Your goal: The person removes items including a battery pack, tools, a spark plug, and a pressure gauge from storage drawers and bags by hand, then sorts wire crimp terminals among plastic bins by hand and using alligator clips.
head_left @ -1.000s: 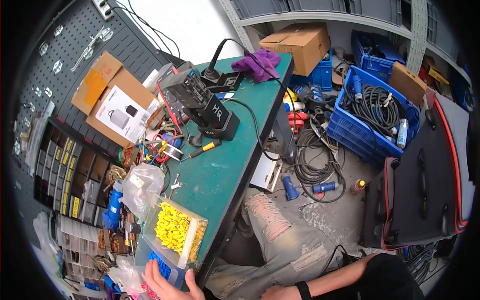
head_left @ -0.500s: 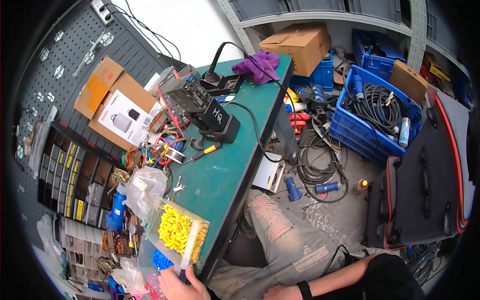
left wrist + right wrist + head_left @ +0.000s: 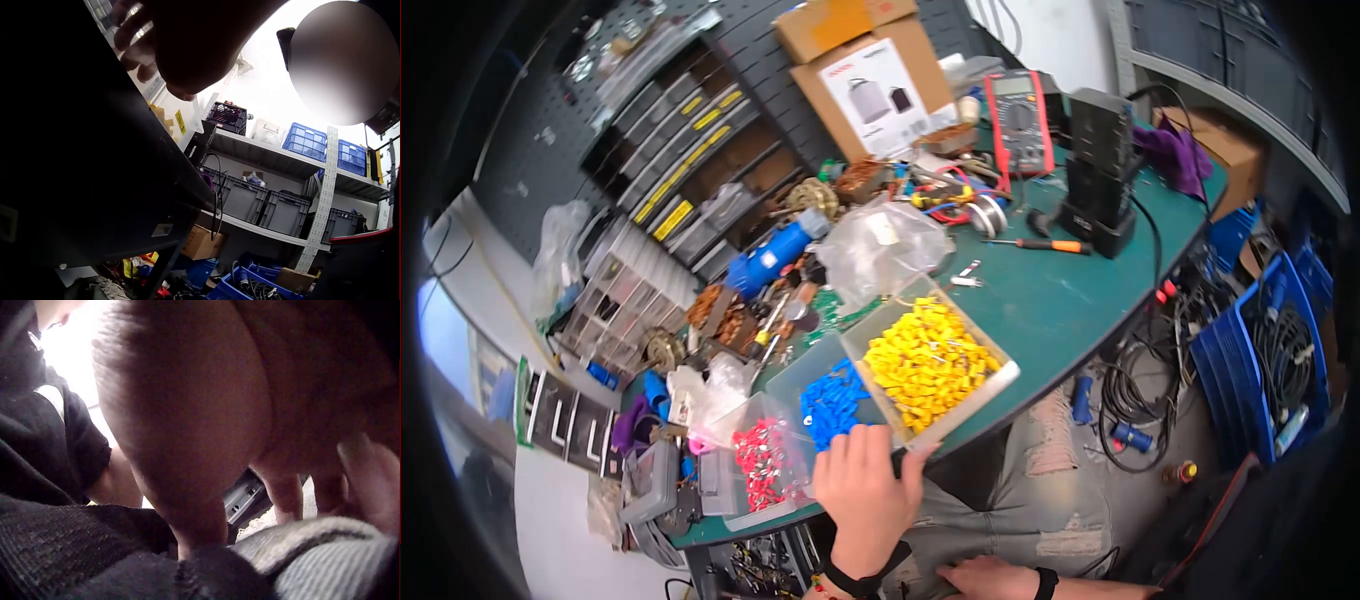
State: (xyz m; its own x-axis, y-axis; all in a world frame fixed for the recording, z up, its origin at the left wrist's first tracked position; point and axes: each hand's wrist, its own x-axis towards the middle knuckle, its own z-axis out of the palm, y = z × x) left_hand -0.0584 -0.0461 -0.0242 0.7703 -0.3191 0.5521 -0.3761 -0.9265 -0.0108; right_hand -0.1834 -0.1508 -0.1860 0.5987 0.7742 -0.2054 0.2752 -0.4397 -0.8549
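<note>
My left hand (image 3: 865, 490) is at the front edge of the bench, its fingers over the near end of a clear bin of blue crimp terminals (image 3: 835, 402). Its thumb lies by the front corner of the neighbouring clear bin (image 3: 1004, 380), which is heaped with yellow crimp terminals (image 3: 930, 360). On the other side stands a bin of red crimp terminals (image 3: 760, 462). In the left wrist view the fingers (image 3: 134, 40) hang loosely by the bin wall. My right hand (image 3: 990, 578) rests on the jeans, holding nothing; its fingers (image 3: 284, 494) point down in the right wrist view.
Behind the bins lie a plastic bag (image 3: 880, 250), a blue connector (image 3: 775, 255) and scattered parts. A screwdriver (image 3: 1040, 245), solder spool (image 3: 988, 215), multimeter (image 3: 1022, 120) and black battery unit (image 3: 1100, 170) are farther back. A blue crate (image 3: 1250, 360) with cables stands on the floor.
The head view has swung left, bringing the bins to the middle. My left hand has drawn in from its spread pose over the blue terminals to the bins' front edge. The right hand stays put.
</note>
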